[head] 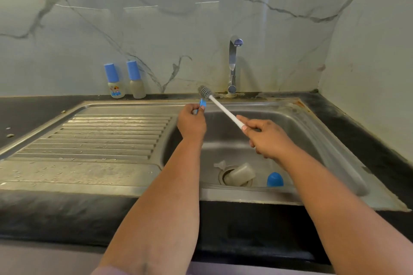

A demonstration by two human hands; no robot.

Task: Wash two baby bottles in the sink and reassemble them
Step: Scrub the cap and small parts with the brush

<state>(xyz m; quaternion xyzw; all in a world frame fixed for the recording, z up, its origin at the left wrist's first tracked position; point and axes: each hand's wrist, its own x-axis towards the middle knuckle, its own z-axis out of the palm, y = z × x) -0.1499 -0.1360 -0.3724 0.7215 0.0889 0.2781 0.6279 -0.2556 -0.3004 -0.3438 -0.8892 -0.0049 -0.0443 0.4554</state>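
No readable text, brand, no. or sign is showing anywhere. The left baby bottle (pixel 116 83) by the wall is carrying a small colour print w/ red & blue shapes, but it's too small & blurry to read; can't tell if it's holding any letters. The bottle beside it (pixel 136 82) is showing no marking.

A small bright-blue plastic ring (pixel 202 104) shows between the fingers, beside a white-handled brush with grey bristles (pixel 224 111). Down in the dull silver steel sink (pixel 312 127) lie a cloudy translucent bottle body (pixel 240 174) and a rounded blue cap (pixel 274 179). Behind, two blue-capped frosted bottles (pixel 125 80), one with a colourful cartoon print, stand on the black counter (pixel 33 114) against the white grey-veined marble wall (pixel 89 29).
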